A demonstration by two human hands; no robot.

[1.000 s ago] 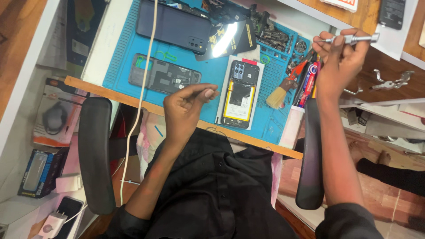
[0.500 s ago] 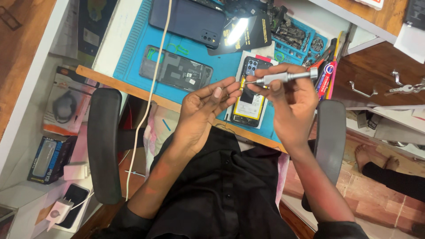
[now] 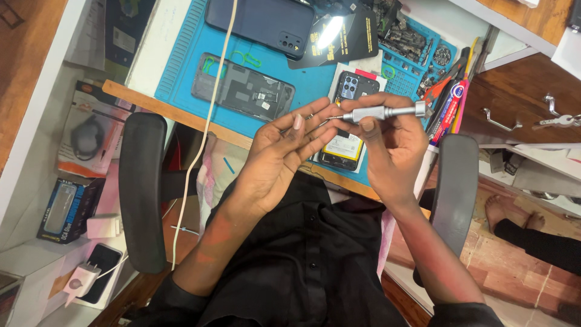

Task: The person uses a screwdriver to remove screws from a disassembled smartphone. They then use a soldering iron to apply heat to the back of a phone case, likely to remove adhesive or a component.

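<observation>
My right hand (image 3: 390, 148) grips a small silver precision screwdriver (image 3: 378, 112) held level, tip pointing left. My left hand (image 3: 281, 151) lies palm up beside it, fingers spread, with the fingertips meeting the screwdriver's tip. Both hands hover over my lap at the near edge of a blue work mat (image 3: 181, 66). Under the hands lies an opened phone (image 3: 348, 121) with its yellow battery showing. Another opened phone frame (image 3: 242, 91) rests on the mat to the left, and a dark phone back cover (image 3: 260, 21) lies beyond it.
A white cable (image 3: 203, 133) runs down across the mat to a charger (image 3: 78, 281). Pens and tools (image 3: 448, 100) stand at the mat's right edge by a parts tray (image 3: 405, 36). Chair armrests (image 3: 142, 188) flank me. Boxes (image 3: 63, 209) sit at left, wooden drawers (image 3: 514, 109) at right.
My right hand brought the screwdriver from the far right in front of me. My left hand turned palm up and closed in until its fingers met the tip.
</observation>
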